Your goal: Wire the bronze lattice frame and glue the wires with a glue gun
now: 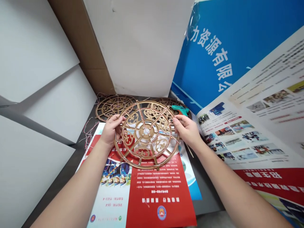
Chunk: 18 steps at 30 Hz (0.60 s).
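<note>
A round gold openwork frame [155,160], with scroll-shaped pieces and spokes inside its rings, is held up above the printed sheets. Pinkish wire runs along its rings and some spokes. My left hand [112,129] grips its left rim, thumb on top and fingers partly hidden behind it. On the right rim, my right hand [186,128] closes in the same way, thumb over the edge. Behind it lie another round openwork frame [104,109] at the back left and a further one at the back right, partly covered. A teal glue gun [180,110] rests just beyond my right hand.
Red and white printed sheets [161,190] cover part of the dark table [209,177]. Loose thin wires [88,136] lie at the left. White boards [142,41] stand behind and to the left. A blue panel [249,38] and a large printed poster [256,126] rise on the right.
</note>
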Each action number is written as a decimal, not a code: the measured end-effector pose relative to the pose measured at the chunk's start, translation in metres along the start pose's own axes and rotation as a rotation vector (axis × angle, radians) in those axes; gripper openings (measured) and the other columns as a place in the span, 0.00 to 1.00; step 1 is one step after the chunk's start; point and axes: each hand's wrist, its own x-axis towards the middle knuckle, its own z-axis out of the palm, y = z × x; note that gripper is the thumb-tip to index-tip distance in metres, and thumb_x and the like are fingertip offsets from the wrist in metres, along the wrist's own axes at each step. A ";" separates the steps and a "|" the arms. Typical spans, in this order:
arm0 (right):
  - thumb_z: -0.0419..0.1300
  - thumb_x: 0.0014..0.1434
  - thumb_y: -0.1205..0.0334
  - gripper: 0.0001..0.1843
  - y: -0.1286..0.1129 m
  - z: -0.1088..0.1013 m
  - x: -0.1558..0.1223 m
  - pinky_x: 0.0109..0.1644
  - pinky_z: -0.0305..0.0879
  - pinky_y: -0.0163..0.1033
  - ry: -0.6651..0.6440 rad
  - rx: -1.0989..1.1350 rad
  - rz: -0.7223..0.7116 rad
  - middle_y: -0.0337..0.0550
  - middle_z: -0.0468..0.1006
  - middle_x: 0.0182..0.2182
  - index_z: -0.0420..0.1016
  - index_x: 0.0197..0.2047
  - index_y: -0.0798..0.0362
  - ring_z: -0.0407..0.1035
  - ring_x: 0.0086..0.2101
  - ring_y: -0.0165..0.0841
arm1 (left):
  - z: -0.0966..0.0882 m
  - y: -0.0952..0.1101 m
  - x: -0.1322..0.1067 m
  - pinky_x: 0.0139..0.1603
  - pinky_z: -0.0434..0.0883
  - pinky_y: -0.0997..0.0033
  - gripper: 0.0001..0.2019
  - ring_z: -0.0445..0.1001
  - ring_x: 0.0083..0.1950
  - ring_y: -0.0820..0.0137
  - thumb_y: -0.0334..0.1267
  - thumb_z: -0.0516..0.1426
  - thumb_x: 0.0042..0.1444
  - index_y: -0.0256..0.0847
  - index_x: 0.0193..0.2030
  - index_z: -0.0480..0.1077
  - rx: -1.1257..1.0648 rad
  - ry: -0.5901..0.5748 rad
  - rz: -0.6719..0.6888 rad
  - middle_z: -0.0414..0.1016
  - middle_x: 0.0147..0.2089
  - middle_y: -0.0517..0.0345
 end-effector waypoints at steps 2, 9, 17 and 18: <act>0.60 0.63 0.38 0.24 0.000 0.001 0.000 0.26 0.56 0.36 -0.005 0.001 0.007 0.35 0.71 0.21 0.72 0.47 0.50 0.62 0.21 0.29 | 0.000 0.000 -0.001 0.18 0.69 0.75 0.22 0.71 0.22 0.74 0.47 0.64 0.49 0.39 0.44 0.63 0.001 -0.002 -0.007 0.70 0.30 0.63; 0.60 0.64 0.39 0.22 -0.001 0.004 -0.003 0.26 0.55 0.36 0.006 -0.007 -0.015 0.35 0.71 0.21 0.72 0.46 0.50 0.61 0.21 0.29 | 0.000 -0.002 -0.002 0.19 0.69 0.76 0.20 0.70 0.23 0.76 0.47 0.64 0.50 0.39 0.44 0.63 0.000 -0.005 0.011 0.69 0.30 0.64; 0.54 0.67 0.41 0.22 0.001 -0.020 0.010 0.42 0.64 0.41 0.275 -0.536 -0.058 0.42 0.81 0.33 0.80 0.44 0.49 0.73 0.35 0.37 | -0.002 -0.001 0.000 0.21 0.69 0.77 0.22 0.67 0.23 0.80 0.49 0.64 0.48 0.39 0.42 0.63 0.066 -0.028 0.017 0.66 0.30 0.65; 0.54 0.67 0.43 0.20 0.003 -0.025 0.013 0.43 0.64 0.42 0.328 -0.643 -0.012 0.44 0.82 0.35 0.80 0.45 0.48 0.74 0.38 0.40 | -0.002 -0.001 0.000 0.21 0.68 0.78 0.22 0.66 0.22 0.80 0.49 0.63 0.48 0.39 0.42 0.63 0.083 -0.027 0.013 0.66 0.30 0.65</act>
